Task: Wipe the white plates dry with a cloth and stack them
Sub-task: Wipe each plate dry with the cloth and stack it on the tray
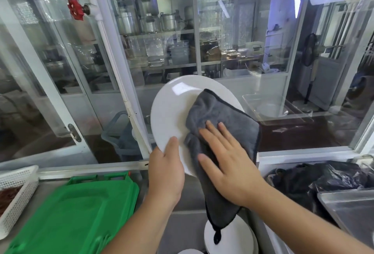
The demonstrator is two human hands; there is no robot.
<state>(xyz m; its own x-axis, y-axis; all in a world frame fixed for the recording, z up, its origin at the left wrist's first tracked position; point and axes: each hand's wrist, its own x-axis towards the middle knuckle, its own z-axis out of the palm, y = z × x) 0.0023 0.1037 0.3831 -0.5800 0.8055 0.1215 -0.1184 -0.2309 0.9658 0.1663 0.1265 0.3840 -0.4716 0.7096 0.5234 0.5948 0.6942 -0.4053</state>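
**Plate held up, cloth pressed flat against it**

Nearest to you, at the bottom edge, white plates (240, 233) lie stacked on the steel counter (182, 231), and the hanging tail of the grey cloth (218, 116) dangles just over them. How many plates are in that stack you cannot tell from here.

Your left hand (167, 172) grips the lower rim of a white plate (170, 112), thumb curled over the front face, the rest of the fingers hidden behind it. You hold the plate raised above the counter and tilted, its face turned toward you. Your right hand (228, 164) lies flat and spread on the cloth, fingers straight, pressing it against the right half of the plate. The cloth covers that side from near the upper rim down past the lower rim.

To your left on the counter sits a green plastic lid (77, 213), and beside it, at the far left edge, a white mesh basket (18, 189) with something reddish-brown inside. To your right, black plastic bags (323, 179) are heaped just behind a steel tray (352, 211).

Beyond the counter stands a glazed partition with white frames. A red valve wheel (75, 9) sits on a pipe at the upper left. Through the glass you see shelves (162, 31) of metal pots and containers, and a standing fan (309, 53) farther to the right.
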